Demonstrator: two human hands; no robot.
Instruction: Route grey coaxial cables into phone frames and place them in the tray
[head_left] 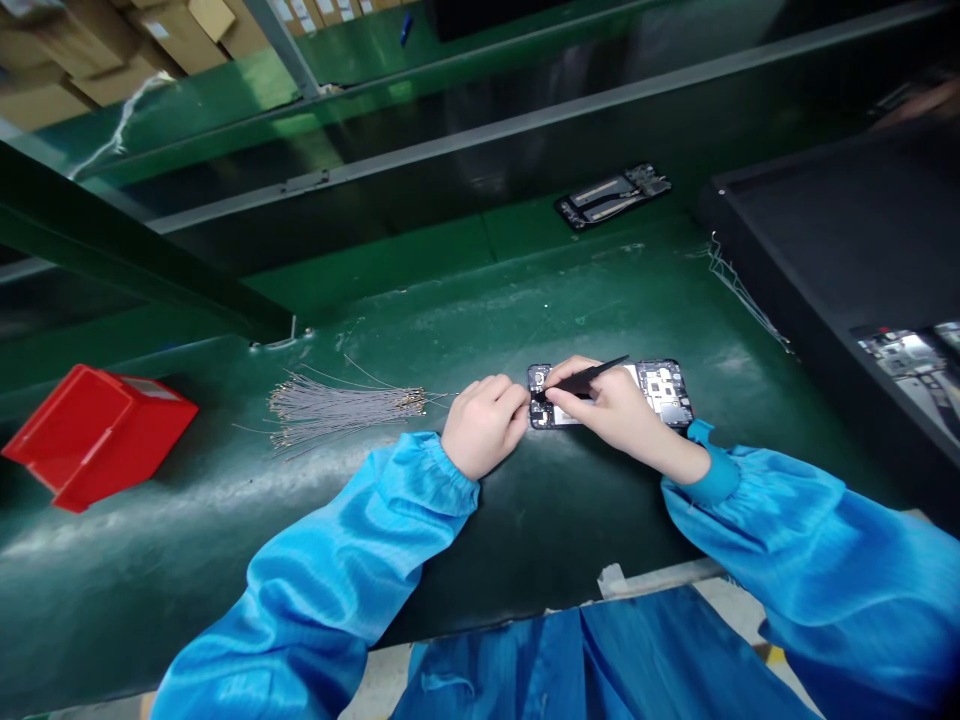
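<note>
On the dark green worktop (525, 540), an opened black-framed phone (666, 395) lies beneath the right hand (619, 405), which pinches slim black tweezers (591, 376) over the phone's nine-o'clock end. The left hand (486, 425) curls beside that end; whether it grips anything, one cannot tell. Further out at nine o'clock: thin grey cables with gold-coloured tips (352, 402), bunched flat.

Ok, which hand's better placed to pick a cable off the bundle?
Left, probably. The left hand is right beside the cable bundle; the right hand is farther off, over the opened phone, gripping black tweezers.
</note>
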